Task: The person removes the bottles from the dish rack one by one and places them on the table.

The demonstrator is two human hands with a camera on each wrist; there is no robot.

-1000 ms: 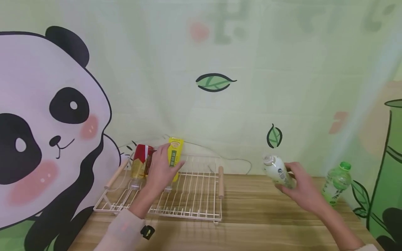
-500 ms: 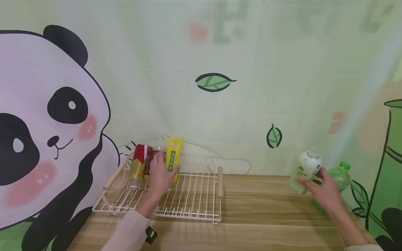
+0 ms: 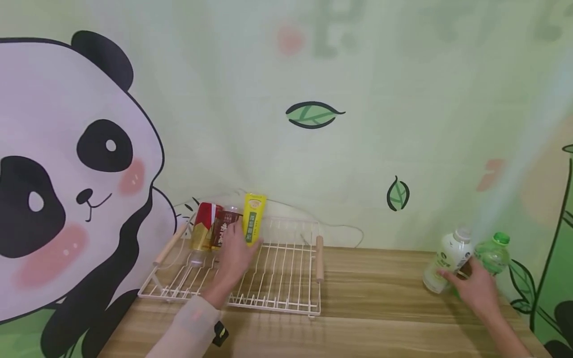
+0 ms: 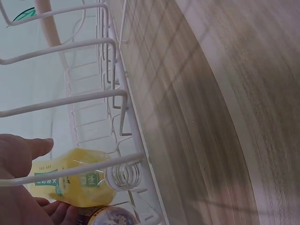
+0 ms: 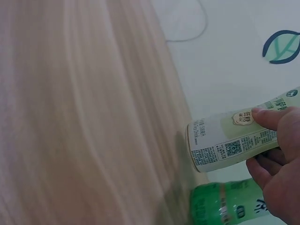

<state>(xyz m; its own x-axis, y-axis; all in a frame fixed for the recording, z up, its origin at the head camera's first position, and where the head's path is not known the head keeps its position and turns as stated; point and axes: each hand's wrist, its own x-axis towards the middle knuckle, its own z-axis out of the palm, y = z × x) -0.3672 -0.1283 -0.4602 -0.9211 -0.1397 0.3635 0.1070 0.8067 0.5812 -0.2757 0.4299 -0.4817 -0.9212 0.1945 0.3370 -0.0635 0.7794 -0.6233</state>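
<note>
My right hand (image 3: 479,291) grips a white and pale green bottle (image 3: 447,258) between thumb and fingers. The bottle leans slightly, and its base sits close to the tabletop in the right wrist view. Behind that hand stands a green-capped clear green bottle (image 3: 494,256). At the white wire rack (image 3: 286,278), my left hand (image 3: 235,253) lies around a yellow squeeze tube (image 3: 254,219) with a clear cap pointing down. Its thumb extends straight, apart from the tube in the left wrist view. A brown labelled container (image 3: 225,223) and a red and gold package (image 3: 204,226) are left of the tube.
The rack has wooden handles (image 3: 320,258) on its sides and stands on a wood-grain table (image 3: 371,293). A panda-printed curtain (image 3: 340,164) hangs behind, with a thin cable (image 3: 333,226) along it.
My right hand has carried the white bottle rightward and down beside the green bottle, turning it more upright. My left hand has shifted lower and slightly right, uncovering more of the brown container.
</note>
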